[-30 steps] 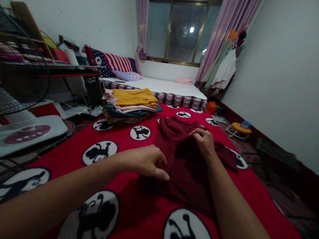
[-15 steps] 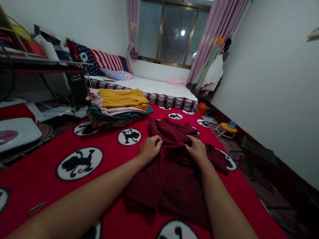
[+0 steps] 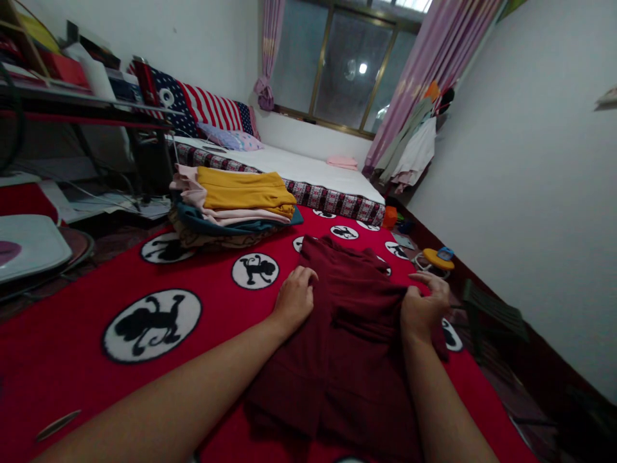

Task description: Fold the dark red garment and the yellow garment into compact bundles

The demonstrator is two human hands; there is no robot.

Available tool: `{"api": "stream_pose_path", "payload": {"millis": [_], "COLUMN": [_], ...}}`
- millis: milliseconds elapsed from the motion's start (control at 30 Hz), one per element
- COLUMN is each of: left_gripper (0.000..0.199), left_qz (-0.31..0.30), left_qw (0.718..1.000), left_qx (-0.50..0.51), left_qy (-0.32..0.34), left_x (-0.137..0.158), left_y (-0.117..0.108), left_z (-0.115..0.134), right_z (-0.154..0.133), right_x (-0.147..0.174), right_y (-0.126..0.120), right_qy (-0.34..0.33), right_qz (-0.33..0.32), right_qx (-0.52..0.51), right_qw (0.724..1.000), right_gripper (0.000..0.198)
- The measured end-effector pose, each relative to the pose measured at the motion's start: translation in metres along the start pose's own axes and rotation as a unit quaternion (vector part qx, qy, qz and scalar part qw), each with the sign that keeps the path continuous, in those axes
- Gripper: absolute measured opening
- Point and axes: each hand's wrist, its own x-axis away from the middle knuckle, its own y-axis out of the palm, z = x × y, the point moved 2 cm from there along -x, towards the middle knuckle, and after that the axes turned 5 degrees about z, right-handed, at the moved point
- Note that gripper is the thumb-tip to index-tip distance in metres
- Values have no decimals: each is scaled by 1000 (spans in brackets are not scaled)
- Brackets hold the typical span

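Observation:
A dark maroon garment [image 3: 357,379] lies spread on a red blanket [image 3: 212,360] printed with white circles and black monkey figures. My left hand [image 3: 297,297] is closed on the garment's left edge, fingers curled over the cloth. Farther right, my right hand [image 3: 424,305] pinches the garment's right side and pulls the cloth taut. Between the two hands a bunched fold runs across the fabric. To the left of the garment's far end sits a stack of folded clothes [image 3: 245,190], mustard yellow on top with pink and teal below.
A bed [image 3: 308,161] with a white sheet stands under the window. At the left is a cluttered desk [image 3: 87,106]. On the right floor are a yellow round stool [image 3: 438,258] and a dark green folding stool [image 3: 494,312]. Clothes [image 3: 414,151] hang by the curtain.
My right hand has moved right, drawing the garment's right side outward and straightening the cloth. My left hand keeps its hold on the left edge. The view has tilted slightly.

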Motion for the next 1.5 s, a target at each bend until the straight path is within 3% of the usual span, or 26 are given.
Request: {"api": "stream_pose_path", "payload": {"millis": [67, 167, 233, 333, 400, 467, 633, 800, 867, 1000, 1067, 1167, 1267, 1367, 1500], "left_gripper": [26, 27, 28, 30, 29, 27, 31, 40, 39, 38, 37, 35, 33, 33, 36], "left_qz": [-15, -34, -38, -36, -32, -25, -11, -67, -80, -81, -71, -57, -52, -31, -12], "left_qw": [1000, 999, 998, 998, 998, 998, 999, 993, 991, 989, 990, 991, 993, 996, 995], "left_qx": [-11, -31, -40, -42, -45, -49, -48, -96, -108, -122, -124, -119, -106, -85, -31], "left_qy": [4, 9, 14, 23, 22, 14, 0, -21, -16, -6, 1, 12, 13, 15, 92], "left_x": [0, 0, 1, 2, 2, 3, 0, -3, -4, -5, -6, -6, -6, -6, -3], "left_y": [1, 1, 1, 0, -1, -2, 0, 7, 8, 8, 8, 9, 9, 7, 3], "left_z": [1, 2, 2, 2, 2, 1, 1, -3, -4, -7, -9, -12, -13, -10, 1], "right_z": [-20, -47, -59, -67, -68, -68, -65, -61, -62, -65, -66, -64, -55, -39, -4], "right_x": [1, 9, 18, 32, 37, 38, 29, 43, 46, 47, 46, 46, 49, 46, 27], "right_y": [17, 61, 96, 141, 161, 173, 180, 191, 192, 177, 156, 105, 45, -4, -38], "right_qy": [-30, -50, -66, -64, -60, -70, -92, -90, -91, -120, -147, -183, -206, -254, -265], "right_qz": [-46, -212, -312, -386, -416, -430, -342, -452, -466, -477, -450, -382, -370, -358, -351], "right_qx": [-52, -93, -84, -34, 13, 57, 93, 158, 166, 160, 112, -11, -64, 7, 135], "right_qw": [997, 972, 944, 920, 907, 898, 930, 873, 864, 856, 874, 906, 904, 898, 888], "right_gripper": [22, 22, 23, 29, 38, 34, 28, 21, 22, 34, 41, 28, 17, 19, 50]}}
